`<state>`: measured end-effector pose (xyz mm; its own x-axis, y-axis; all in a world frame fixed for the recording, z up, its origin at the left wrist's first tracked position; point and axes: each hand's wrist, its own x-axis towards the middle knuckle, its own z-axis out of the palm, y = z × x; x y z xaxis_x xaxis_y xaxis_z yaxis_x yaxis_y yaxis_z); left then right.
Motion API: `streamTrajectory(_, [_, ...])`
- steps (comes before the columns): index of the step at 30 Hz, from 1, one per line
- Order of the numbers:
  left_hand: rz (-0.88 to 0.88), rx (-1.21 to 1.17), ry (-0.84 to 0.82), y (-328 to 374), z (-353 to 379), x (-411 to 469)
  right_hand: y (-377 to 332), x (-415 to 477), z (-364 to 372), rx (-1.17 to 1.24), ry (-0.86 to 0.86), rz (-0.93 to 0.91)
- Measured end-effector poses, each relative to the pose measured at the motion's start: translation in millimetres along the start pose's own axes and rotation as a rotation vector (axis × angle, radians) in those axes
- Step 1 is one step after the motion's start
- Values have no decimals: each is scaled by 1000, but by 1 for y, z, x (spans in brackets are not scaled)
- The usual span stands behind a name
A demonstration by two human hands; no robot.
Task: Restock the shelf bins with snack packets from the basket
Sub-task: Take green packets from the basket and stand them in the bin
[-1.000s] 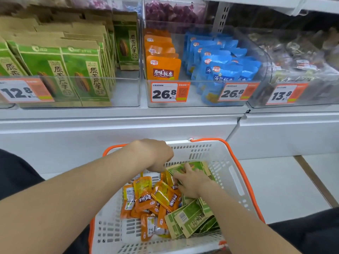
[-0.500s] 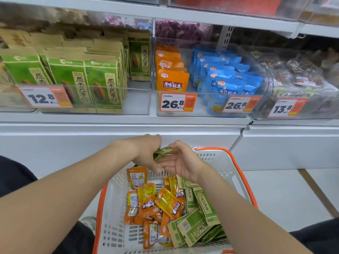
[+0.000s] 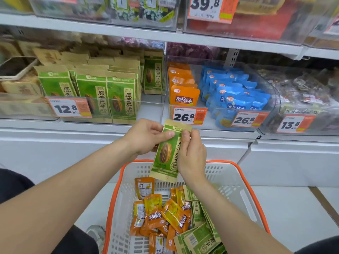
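Both hands are up out of the basket now. A second ago they were down among the packets, and half a second ago they met just over the far rim with a packet crumpled between them. That green packet (image 3: 166, 153) is now held upright with its printed face towards me, leaning only slightly. Its lower end hangs over the far rim of the white basket (image 3: 236, 182) and its top edge reaches the front ledge of the shelf.

The left hand (image 3: 146, 138) pinches the packet's upper left side, thumb laid across the front near the top. The right hand (image 3: 192, 154) grips the right edge, thumb on the face and fingers curled behind.

The packet is in front of the shelf ledge, below the divide between the left bin (image 3: 150, 99), which holds matching green bags, and the middle bin (image 3: 166, 110), where orange pouches stand. It is not inside either one.

Down in the basket the heap looks much as it did, with loose orange packets (image 3: 156, 213) on the left and loose green packets (image 3: 200, 235) on the right.

The view has tipped upward too, so an upper shelf with a 39.8 price tag (image 3: 205, 8) now shows.
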<state>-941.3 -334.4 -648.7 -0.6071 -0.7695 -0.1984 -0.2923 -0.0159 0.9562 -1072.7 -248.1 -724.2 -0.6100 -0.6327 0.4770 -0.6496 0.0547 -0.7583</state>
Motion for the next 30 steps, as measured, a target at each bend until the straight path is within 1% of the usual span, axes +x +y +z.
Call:
streamTrajectory(2, [94, -48, 75, 3, 1, -1, -13, 6, -2, 38, 58, -20])
streamTrajectory(4, [189, -102, 149, 9, -1, -4, -28, 15, -6, 107, 48, -32])
streamTrajectory(6, [266, -112, 216, 18, -6, -6, -43, 24, -12, 200, -35, -74])
streamTrajectory(9, [396, -16, 308, 34, -16, -5, -64, 42, -24, 311, -231, -161])
streamTrajectory(11, [465, 63, 344, 45, -24, -6, -74, 56, -28, 337, -283, -201])
streamTrajectory(13, [549, 160, 398, 55, -30, -3, -84, 68, -29, 336, -216, -255])
streamTrajectory(14, [588, 230, 465, 59, -34, -1, -90, 71, -28, 329, -147, -291])
streamTrajectory(17, [649, 395, 735, 69, -46, 7, -111, 82, -25, 364, 90, -373])
streamTrajectory(19, [629, 530, 837, 70, -54, 11, -120, 96, -20, 356, 180, -425])
streamTrajectory(20, [587, 607, 853, 69, -58, 13, -121, 103, -15, 323, 179, -454])
streamTrajectory(22, [499, 793, 843, 68, -65, 16, -119, 119, -4, 219, 111, -509])
streamTrajectory(25, [386, 1065, 748, 63, -71, 23, -116, 139, 12, 46, -52, -527])
streamTrajectory(27, [317, 1157, 694, 61, -76, 30, -116, 152, 23, -117, -159, -524])
streamTrajectory(30, [222, 1227, 665, 61, -84, 38, -120, 171, 39, -485, -208, -534])
